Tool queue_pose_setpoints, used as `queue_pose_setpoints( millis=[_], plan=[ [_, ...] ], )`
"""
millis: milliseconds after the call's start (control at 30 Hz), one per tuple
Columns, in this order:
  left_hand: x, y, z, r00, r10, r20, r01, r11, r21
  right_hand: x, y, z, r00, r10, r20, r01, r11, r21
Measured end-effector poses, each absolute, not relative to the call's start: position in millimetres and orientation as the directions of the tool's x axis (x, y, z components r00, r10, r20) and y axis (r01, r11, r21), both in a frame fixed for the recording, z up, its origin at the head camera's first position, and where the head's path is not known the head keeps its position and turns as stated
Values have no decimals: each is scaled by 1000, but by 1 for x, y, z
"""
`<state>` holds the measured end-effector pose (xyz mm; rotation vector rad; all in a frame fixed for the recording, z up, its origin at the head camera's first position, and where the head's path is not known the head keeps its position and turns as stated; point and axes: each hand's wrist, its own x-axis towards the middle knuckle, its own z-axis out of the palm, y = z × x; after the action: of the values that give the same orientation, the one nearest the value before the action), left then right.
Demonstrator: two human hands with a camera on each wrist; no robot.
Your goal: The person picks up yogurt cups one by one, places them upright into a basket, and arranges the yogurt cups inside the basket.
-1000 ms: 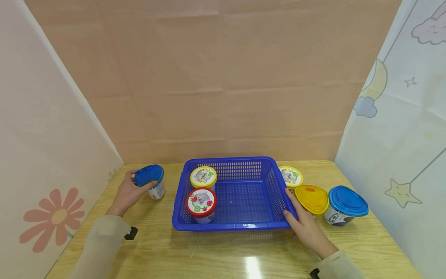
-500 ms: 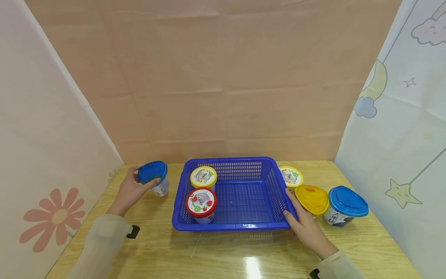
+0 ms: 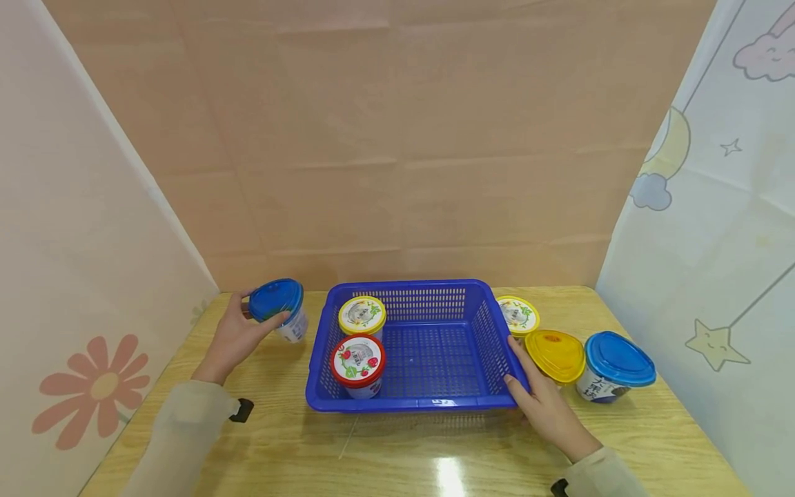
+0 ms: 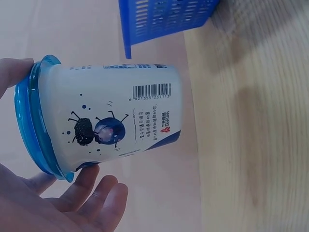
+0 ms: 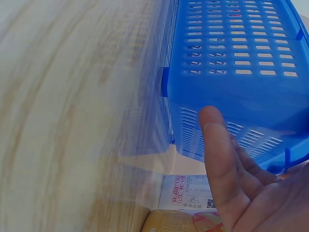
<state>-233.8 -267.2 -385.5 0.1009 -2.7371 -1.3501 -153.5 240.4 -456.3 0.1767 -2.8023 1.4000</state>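
Observation:
My left hand [image 3: 232,338] pinches a blue-lidded cup [image 3: 276,298] near its lid, left of the blue basket [image 3: 410,403]. In the left wrist view the cup [image 4: 116,111] is held off the wooden table, thumb on one side of the lid and fingers on the other. My right hand [image 3: 549,407] rests against the basket's right side near its front corner; in the right wrist view the thumb lies along the basket's wall [image 5: 231,96]. Inside the basket at its left are a yellow-lidded cup [image 3: 362,315] and a red-lidded cup [image 3: 358,362].
Right of the basket stand a round yellow-lidded cup [image 3: 518,315], a cup with a solid yellow lid [image 3: 556,355] and another blue-lidded cup [image 3: 620,359]. A wooden table [image 3: 373,462] lies beneath, with curtained walls at the back and sides.
The left hand has moved the blue-lidded cup slightly right and upward, away from the table. The right hand and the basket have stayed in place.

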Motion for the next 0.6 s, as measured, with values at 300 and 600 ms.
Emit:
queue_pose_setpoints(
  millis=[300, 600],
  plan=[
    [-233, -261, -379, -989, -110, 99, 10, 619, 785, -153, 240, -457, -995, -95, 39, -89, 604, -792],
    [-230, -251, -370, -982, -114, 151, 45, 635, 771, -153, 240, -454, -995, -94, 15, -69, 604, -794]
  ],
)
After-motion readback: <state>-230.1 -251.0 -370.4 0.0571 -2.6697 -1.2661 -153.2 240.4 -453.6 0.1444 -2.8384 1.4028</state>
